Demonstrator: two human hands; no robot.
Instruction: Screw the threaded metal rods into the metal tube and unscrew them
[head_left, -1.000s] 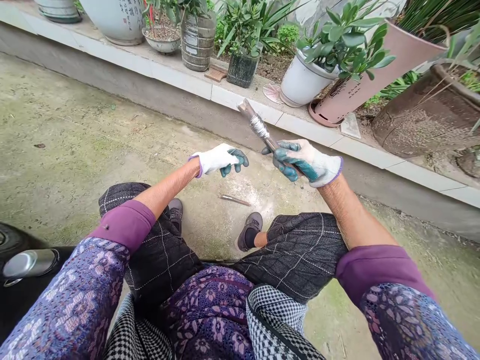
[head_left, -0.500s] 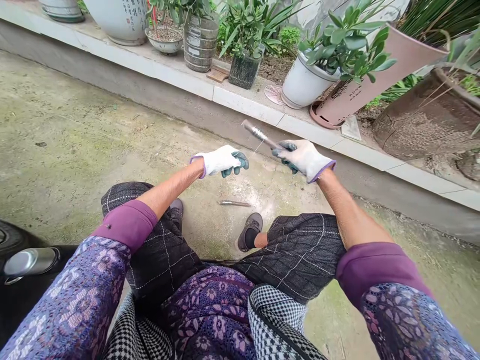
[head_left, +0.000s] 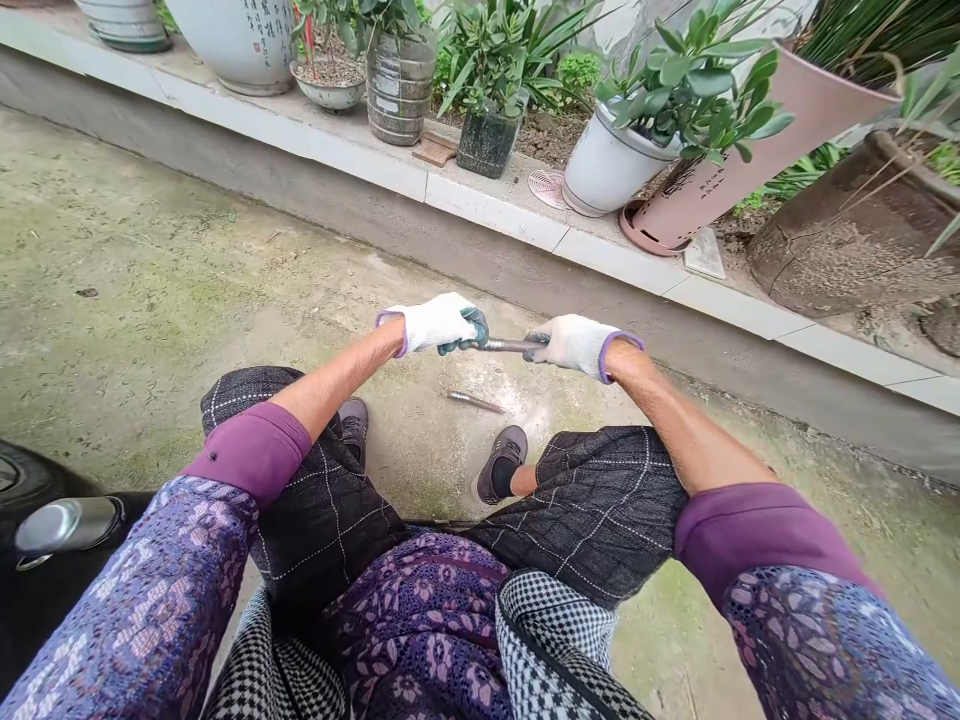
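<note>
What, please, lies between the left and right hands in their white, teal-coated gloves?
In the head view, a grey rod wound with silvery wire bridges the left hand and the right hand.

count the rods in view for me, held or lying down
2: the held rod is in the right hand, one end at the left hand; the second rod lies on the ground. Others could be hidden.

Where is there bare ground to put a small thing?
Mostly bare concrete floor lies left of the left hand, between the ledge and the left knee. A smaller patch lies between the shoes, nearer than the loose rod. The ledge is crowded with pots.
</note>
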